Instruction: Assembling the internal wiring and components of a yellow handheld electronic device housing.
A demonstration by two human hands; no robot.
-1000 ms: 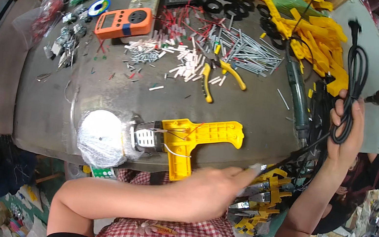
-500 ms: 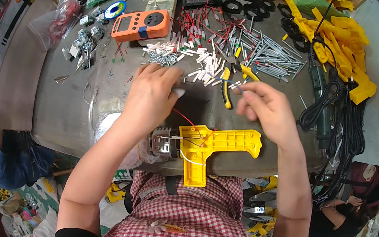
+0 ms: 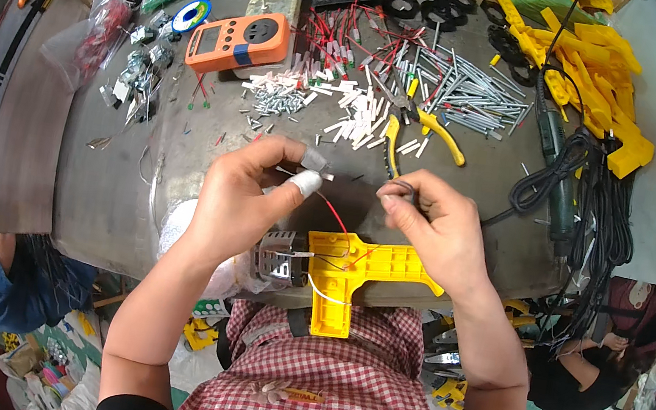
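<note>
My left hand [image 3: 248,197] pinches the end of a red wire [image 3: 335,212] between thumb and index finger, both capped in a pale covering. A small whitish piece shows at those fingertips. The red wire runs down into a yellow gun-shaped housing half [image 3: 325,318], lying open near the table's front edge with thin wires inside. A slotted metal cylinder [image 3: 283,256] joins its left side. Just above the housing's handle, my right hand [image 3: 440,227] is closed on a dark cord [image 3: 406,187], which curls at its fingertips; its end is hidden.
Yellow-handled pliers [image 3: 392,142] lie ahead, beside white sleeves [image 3: 356,119], small screws [image 3: 272,99] and metal rods [image 3: 482,96]. An orange meter [image 3: 238,43] sits at the left. Black cords [image 3: 608,224] and yellow shells [image 3: 597,76] are on the right. Other people sit on both sides.
Both hands have come down closer to the housing, and the right has drawn back from the pliers. A dark cord now shows in the right hand. The housing has shifted slightly downward in view.
</note>
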